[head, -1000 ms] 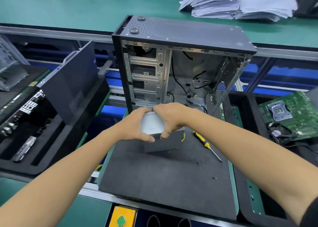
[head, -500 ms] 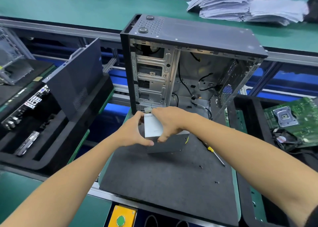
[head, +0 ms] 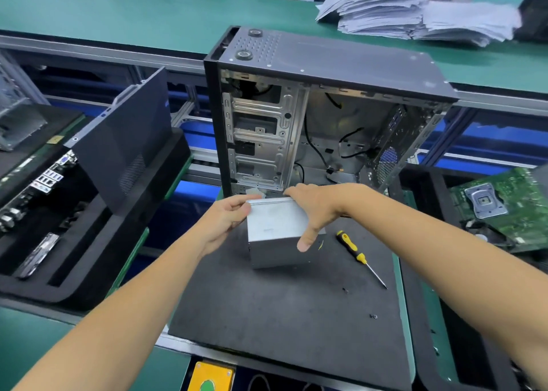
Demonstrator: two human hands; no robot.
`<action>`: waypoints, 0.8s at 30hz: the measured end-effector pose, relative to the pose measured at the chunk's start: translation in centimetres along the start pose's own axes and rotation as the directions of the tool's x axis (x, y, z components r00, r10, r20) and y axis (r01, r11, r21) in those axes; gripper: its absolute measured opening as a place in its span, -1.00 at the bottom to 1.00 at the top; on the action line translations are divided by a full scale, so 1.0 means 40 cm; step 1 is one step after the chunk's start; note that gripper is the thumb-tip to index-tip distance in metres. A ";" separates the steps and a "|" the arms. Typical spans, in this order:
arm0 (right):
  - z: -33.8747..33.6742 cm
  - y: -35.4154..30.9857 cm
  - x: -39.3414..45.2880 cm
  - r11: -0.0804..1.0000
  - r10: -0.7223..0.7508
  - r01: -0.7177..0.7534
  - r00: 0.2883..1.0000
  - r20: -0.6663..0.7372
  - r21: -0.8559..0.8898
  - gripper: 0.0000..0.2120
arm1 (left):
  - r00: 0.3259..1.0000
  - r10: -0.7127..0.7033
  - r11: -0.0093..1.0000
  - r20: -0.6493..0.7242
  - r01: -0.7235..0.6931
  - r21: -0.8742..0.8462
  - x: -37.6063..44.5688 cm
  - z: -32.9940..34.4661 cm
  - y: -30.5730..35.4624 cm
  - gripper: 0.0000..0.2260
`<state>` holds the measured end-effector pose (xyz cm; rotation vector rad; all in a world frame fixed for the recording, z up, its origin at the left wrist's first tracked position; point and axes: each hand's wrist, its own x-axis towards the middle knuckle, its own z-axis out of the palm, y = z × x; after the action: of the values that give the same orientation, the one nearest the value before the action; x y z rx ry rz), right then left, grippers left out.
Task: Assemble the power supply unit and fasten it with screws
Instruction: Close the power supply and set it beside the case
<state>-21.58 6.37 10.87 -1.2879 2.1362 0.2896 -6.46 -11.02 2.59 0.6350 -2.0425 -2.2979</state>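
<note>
A grey metal power supply unit (head: 274, 227) sits on the black foam mat (head: 281, 307), just in front of the open computer case (head: 326, 111). My left hand (head: 225, 218) grips its left top edge with thumb and fingers. My right hand (head: 314, 209) holds its right side, fingers over the far top edge and thumb down the near face. The case stands upright with its side off, showing drive bays and loose black cables. A yellow-handled screwdriver (head: 354, 251) lies on the mat to the right. Two small screws (head: 345, 290) (head: 374, 316) lie on the mat nearby.
A removed side panel (head: 124, 141) leans in a black foam tray (head: 89, 257) on the left, beside an I/O board. A green motherboard (head: 510, 203) lies at the right. Stacked papers (head: 415, 10) rest on the far green belt. A yellow button box (head: 210, 378) sits at the near edge.
The unit has been turned so more of its grey top and front shows. My left hand shifted from covering the top to its left edge; my right thumb moved down the front.
</note>
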 end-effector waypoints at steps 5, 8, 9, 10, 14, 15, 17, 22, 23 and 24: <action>0.028 0.046 -0.020 0.991 0.043 -0.042 0.999 -0.006 0.126 0.06 | 0.996 -0.025 0.979 -0.084 0.008 -0.202 0.008 0.025 -0.011 -0.77; 0.043 0.062 -0.026 0.962 0.040 -0.037 0.999 -0.007 0.269 -0.01 | 0.968 -0.079 0.956 -0.239 0.006 -0.294 0.007 0.092 -0.001 -0.79; 0.046 0.069 -0.029 0.949 0.033 -0.030 0.999 -0.005 0.313 -0.04 | 0.951 -0.085 0.954 -0.296 -0.008 -0.300 0.006 0.118 0.005 -0.73; 0.048 0.074 -0.034 0.935 0.023 -0.017 1.000 -0.012 0.354 -0.07 | 0.932 -0.084 0.958 -0.353 -0.022 -0.287 0.006 0.140 0.013 -0.65; 0.063 0.065 -0.053 0.936 0.002 0.043 0.992 -0.128 0.349 -0.06 | 0.865 -0.092 0.971 -0.494 -0.032 -0.236 0.010 0.165 0.040 -0.56; 0.068 0.054 -0.054 0.954 -0.004 0.058 0.983 -0.182 0.293 -0.07 | 0.859 -0.083 0.978 -0.505 -0.027 -0.205 0.009 0.165 0.044 -0.54; 0.072 0.032 -0.054 0.985 -0.028 0.075 0.960 -0.278 0.159 -0.16 | 0.841 -0.039 0.994 -0.539 -0.022 -0.105 0.007 0.168 0.047 -0.52; 0.059 0.018 -0.063 0.997 -0.020 0.042 0.952 -0.304 0.065 -0.29 | 0.961 0.251 0.850 -0.112 -0.163 0.501 -0.030 0.097 0.044 -0.46; 0.060 0.016 -0.061 0.997 -0.012 0.032 0.955 -0.297 0.064 -0.31 | 0.980 0.191 0.749 0.062 -0.187 0.636 -0.036 0.072 0.045 -0.24; 0.061 0.013 -0.059 0.998 -0.002 0.021 0.958 -0.288 0.061 -0.34 | 0.977 0.116 0.652 0.181 -0.212 0.728 -0.041 0.053 0.050 -0.06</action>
<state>-20.28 9.49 10.33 -1.3741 2.3568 0.0279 -6.12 -8.89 5.11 0.2663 -2.9489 -1.3371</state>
